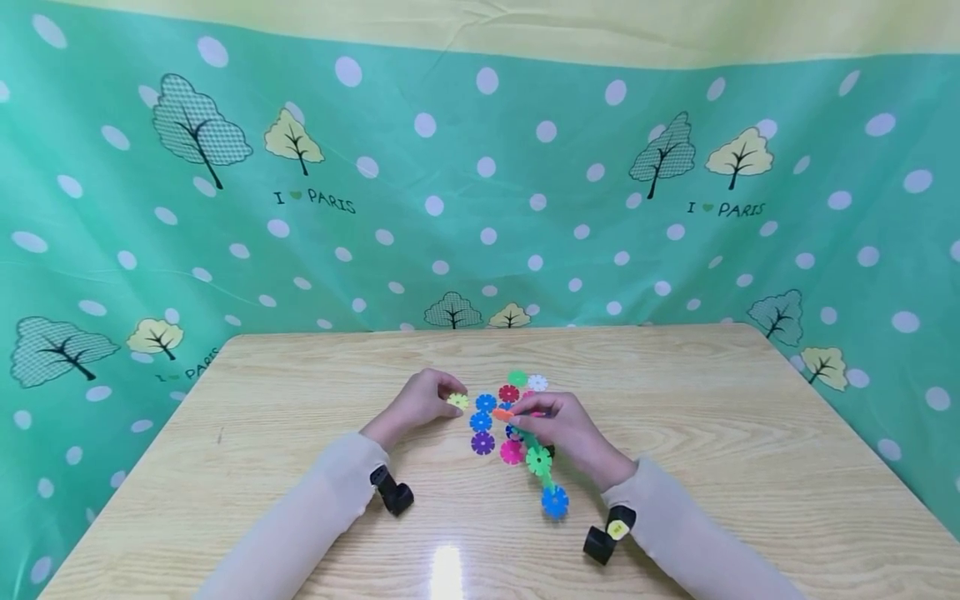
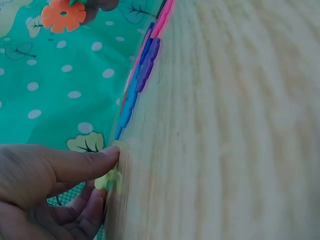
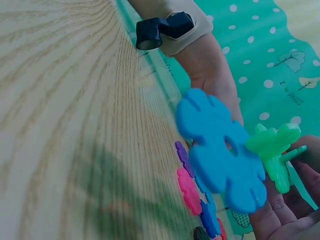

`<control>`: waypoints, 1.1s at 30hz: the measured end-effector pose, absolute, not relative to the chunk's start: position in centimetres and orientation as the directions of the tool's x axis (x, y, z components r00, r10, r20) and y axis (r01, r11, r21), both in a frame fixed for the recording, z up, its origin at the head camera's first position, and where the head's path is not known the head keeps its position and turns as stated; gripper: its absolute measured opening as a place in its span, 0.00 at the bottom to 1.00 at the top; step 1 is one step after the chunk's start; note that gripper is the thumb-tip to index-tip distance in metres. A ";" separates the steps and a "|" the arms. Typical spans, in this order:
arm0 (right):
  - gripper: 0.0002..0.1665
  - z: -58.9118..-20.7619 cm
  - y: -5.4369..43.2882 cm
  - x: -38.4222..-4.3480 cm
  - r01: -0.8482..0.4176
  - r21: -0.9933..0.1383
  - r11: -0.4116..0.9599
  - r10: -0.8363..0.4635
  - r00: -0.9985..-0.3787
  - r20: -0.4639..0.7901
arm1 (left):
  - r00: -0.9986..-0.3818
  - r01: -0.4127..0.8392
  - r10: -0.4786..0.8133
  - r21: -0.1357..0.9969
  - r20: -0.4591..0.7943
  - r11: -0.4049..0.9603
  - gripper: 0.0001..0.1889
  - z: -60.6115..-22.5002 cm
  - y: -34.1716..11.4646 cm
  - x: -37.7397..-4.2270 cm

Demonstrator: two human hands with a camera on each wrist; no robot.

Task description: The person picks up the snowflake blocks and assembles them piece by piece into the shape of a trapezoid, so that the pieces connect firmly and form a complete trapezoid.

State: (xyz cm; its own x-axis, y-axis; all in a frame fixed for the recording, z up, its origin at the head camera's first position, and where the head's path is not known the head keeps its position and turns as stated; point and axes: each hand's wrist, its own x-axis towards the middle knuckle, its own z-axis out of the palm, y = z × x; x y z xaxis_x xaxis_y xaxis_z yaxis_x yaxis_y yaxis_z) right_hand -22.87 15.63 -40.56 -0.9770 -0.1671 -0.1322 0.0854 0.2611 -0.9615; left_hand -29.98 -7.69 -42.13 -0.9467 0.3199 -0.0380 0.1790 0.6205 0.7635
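Observation:
Between the thumb and fingers of my left hand [image 1: 422, 398] is a pale yellow notched flower disc [image 1: 459, 402], pinched low at the tabletop. The left wrist view shows the thumb [image 2: 85, 164] on that disc's edge. My right hand [image 1: 564, 427] holds a chain of joined flower discs above the table. An orange disc [image 1: 501, 414] is at the chain's fingertip end, green discs [image 1: 538, 460] come in the middle, and a blue disc [image 3: 220, 152] hangs at the near end. The right fingers hide part of the chain.
Loose flower discs lie flat between the hands: several blue [image 1: 481, 422], a purple [image 1: 482, 442] and a pink [image 1: 512, 452]. Farther back are a red [image 1: 508, 392], a green [image 1: 517, 378] and a white disc [image 1: 537, 382]. A dotted green cloth [image 1: 480, 200] hangs behind the wooden table [image 1: 300, 367].

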 end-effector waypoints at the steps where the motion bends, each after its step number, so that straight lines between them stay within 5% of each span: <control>1: 0.08 -40.6 15.6 -22.8 0.085 -0.962 0.260 -0.169 -0.977 -0.132 | -0.947 0.178 0.320 0.759 -0.042 0.627 0.14 -42.0 -7.7 -29.8; 33: 0.08 -40.2 15.7 -22.8 0.116 -0.960 0.254 -0.137 -0.978 -0.154 | -0.933 0.188 0.359 0.833 -0.014 0.521 0.20 -40.9 -8.4 -27.7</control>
